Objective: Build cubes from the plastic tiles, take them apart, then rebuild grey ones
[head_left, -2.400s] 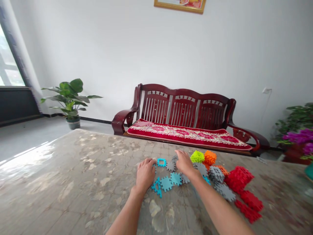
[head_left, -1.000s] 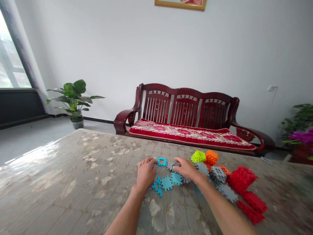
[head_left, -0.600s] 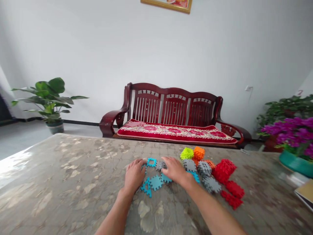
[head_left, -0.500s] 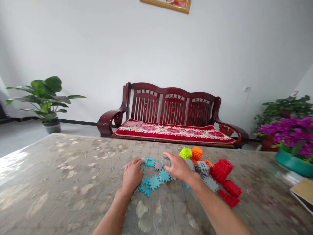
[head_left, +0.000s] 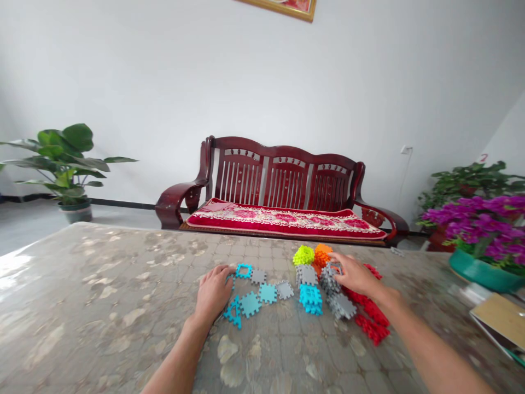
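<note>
Flat toothed puzzle pieces lie on the marbled table (head_left: 123,306). My left hand (head_left: 213,291) rests palm down with its fingers loosely bent, holding nothing, its fingertips by a blue open square frame (head_left: 244,270) and a blue triangle piece (head_left: 233,316). A row of blue and grey pieces (head_left: 268,293) runs to the right of it. My right hand (head_left: 355,275) reaches over a heap of grey pieces (head_left: 339,304), its fingers pinched on a grey piece (head_left: 333,269). A blue stack (head_left: 310,299), a yellow-green cube (head_left: 303,255), an orange cube (head_left: 322,253) and red pieces (head_left: 371,324) lie around that hand.
A teal pot of purple flowers (head_left: 483,273) and a tan book (head_left: 499,323) sit at the table's right edge. Beyond the table stand a dark red wooden bench with a red cushion (head_left: 283,219) and a potted green plant (head_left: 68,164) on the floor.
My right hand has moved right, from the row of blue and grey pieces to the grey heap by the red pieces. The view has swung right. My left hand has stayed put.
</note>
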Demonstrator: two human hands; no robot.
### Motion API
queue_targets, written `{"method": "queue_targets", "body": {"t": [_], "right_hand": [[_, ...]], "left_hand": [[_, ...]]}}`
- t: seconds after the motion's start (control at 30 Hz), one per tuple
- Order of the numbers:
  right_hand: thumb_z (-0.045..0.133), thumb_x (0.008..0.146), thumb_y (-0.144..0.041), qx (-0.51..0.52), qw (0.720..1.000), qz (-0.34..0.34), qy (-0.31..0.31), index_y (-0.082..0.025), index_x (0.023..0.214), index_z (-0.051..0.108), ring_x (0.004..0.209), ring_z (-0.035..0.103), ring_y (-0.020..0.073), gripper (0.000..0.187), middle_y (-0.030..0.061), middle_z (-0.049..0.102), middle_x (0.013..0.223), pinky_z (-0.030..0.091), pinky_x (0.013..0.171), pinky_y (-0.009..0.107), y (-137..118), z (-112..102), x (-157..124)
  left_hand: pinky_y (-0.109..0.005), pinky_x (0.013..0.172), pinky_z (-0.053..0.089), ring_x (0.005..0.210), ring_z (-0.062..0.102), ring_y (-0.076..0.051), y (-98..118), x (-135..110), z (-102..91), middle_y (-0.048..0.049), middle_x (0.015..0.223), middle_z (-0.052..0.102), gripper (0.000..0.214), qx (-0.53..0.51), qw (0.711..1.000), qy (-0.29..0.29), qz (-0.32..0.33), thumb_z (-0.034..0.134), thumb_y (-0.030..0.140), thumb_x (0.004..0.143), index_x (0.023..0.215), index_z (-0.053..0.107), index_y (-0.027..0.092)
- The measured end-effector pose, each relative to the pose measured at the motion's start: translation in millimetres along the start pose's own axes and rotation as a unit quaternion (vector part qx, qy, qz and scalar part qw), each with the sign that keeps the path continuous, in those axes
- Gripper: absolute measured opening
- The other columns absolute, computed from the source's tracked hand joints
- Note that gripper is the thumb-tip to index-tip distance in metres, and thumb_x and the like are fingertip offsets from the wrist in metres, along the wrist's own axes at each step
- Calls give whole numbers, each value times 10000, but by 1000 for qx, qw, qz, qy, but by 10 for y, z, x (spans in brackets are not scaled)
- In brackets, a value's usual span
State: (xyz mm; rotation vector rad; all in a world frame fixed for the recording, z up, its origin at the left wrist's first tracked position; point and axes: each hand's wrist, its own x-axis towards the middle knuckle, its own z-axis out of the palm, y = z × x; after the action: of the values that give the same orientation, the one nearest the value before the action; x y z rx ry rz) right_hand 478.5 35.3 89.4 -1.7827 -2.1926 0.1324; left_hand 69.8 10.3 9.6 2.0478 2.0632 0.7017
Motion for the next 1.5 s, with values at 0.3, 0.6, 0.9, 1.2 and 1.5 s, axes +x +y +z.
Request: {"method": "queue_targets", "body": {"t": [0.3, 0.6, 0.9, 1.2, 1.5], "right_hand": [[556, 727, -154, -29, 999, -36, 21, -175, 1243, 631, 1177, 578, 267, 521, 107, 662, 1247, 415, 1022, 394, -246, -24, -12], [556, 777, -196, 45, 992, -114, -30, -202, 1233, 623, 1166, 590, 231, 461, 80, 670, 1240, 420, 1012, 351, -1642, 575, 159], [608, 757, -265, -33, 993, -82, -81, -200, 1288, 549, 1167, 583, 273, 538, 123, 654, 1242, 440, 933, 372, -2073, 1065, 401], [606, 785, -285, -19, 995, -94, -34, -171, 1383, 470, 1163, 591, 255, 624, 127, 649, 1259, 423, 973, 350, -1937, 852, 400], [640, 767, -291, 38, 999, -28, 18, -213, 1358, 514, 1088, 635, 222, 609, 88, 681, 1198, 472, 926, 329, -1099, 226, 285]], "left_hand": [[-399, 1045, 379, 1220, 551, -230, 22, -16, -22, -48, 1309, 623, 372, -1, 1000, 4, -2, 437, 211, 873, 1152, 674, 273], [-400, 1042, 368, 1210, 554, -231, 26, -25, -20, -48, 1285, 633, 365, -17, 1000, 5, -8, 449, 204, 868, 1149, 673, 265], [-384, 1038, 357, 1213, 545, -221, 13, -9, 9, -44, 1273, 635, 353, -23, 1000, 4, -11, 457, 208, 867, 1141, 672, 271], [-393, 1029, 370, 1200, 556, -225, -10, -4, 30, -41, 1268, 638, 363, -23, 1000, 13, -4, 452, 205, 867, 1147, 671, 281], [-393, 1026, 374, 1198, 558, -232, 32, -25, -18, -53, 1277, 637, 362, -18, 1000, 13, -3, 449, 198, 864, 1134, 681, 260]]}}
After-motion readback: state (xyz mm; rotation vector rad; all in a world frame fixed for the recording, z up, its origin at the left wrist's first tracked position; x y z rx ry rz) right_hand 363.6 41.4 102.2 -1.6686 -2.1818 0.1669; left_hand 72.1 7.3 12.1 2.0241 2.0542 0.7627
